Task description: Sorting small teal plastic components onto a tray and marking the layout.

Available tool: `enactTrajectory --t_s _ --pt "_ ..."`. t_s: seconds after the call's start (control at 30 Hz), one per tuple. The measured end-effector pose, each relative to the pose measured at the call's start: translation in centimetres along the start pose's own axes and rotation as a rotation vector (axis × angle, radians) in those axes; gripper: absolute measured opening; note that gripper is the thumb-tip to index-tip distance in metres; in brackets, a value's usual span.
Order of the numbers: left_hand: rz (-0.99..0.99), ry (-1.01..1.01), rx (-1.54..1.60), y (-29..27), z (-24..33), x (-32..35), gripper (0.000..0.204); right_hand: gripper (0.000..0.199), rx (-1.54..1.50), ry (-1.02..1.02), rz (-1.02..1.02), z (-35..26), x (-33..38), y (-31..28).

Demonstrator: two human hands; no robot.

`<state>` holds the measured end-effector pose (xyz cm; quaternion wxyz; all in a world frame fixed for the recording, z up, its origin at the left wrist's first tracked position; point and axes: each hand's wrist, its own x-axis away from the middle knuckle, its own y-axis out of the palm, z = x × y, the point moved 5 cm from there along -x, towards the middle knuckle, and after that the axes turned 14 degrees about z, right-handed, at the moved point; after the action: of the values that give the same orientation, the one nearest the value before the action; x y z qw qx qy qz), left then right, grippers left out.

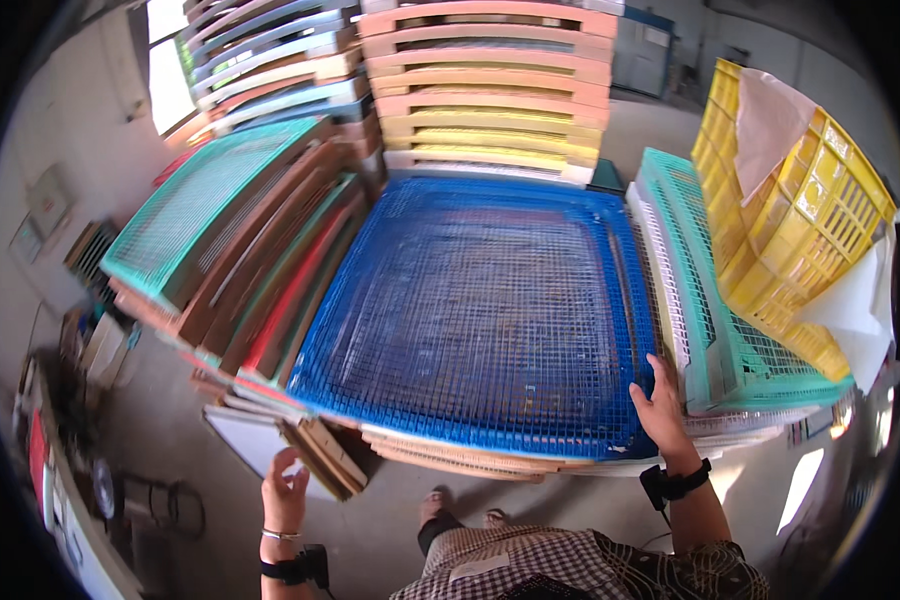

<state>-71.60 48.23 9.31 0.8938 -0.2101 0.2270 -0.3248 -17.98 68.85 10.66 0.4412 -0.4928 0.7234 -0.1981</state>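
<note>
1 blue tray (480, 310); R hand (660, 412) nr it, fingers spread; L hand (285, 496) fingers half-curled.

Legible text: none. A pale tag (478, 567) lies on the checked apron (560, 568), between the left hand (285, 492) and the right hand (662, 408) and nearer the body; any print on it is too small to read. Beyond the left hand and farther left, two wall panels (50, 200) show blurred faces. Beyond the right hand, the yellow crate (805, 190) bears whitish patches; whether these are labels cannot be told.
</note>
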Motion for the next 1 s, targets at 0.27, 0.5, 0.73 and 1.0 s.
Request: enactTrajectory --t_s 0.27,0.5,0.73,1.0 --pt "-0.218 0.010 -0.056 10.2 -5.5 -19.3 0.049 0.063 -0.137 0.521 0.026 4.0 -1.5 1.2" --pt "-0.462 0.104 0.143 12.1 -1.7 -21.2 0.046 0.052 0.086 0.603 0.129 0.4 -2.7 0.7" --pt "-0.474 0.173 0.264 6.0 -5.2 -21.1 0.052 0.041 -0.230 0.599 0.277 -6.0 0.0 -1.8" --pt "-0.523 0.140 -0.021 -3.9 -7.6 -17.4 0.050 0.051 -0.315 0.719 0.112 -9.1 11.3 -5.3"
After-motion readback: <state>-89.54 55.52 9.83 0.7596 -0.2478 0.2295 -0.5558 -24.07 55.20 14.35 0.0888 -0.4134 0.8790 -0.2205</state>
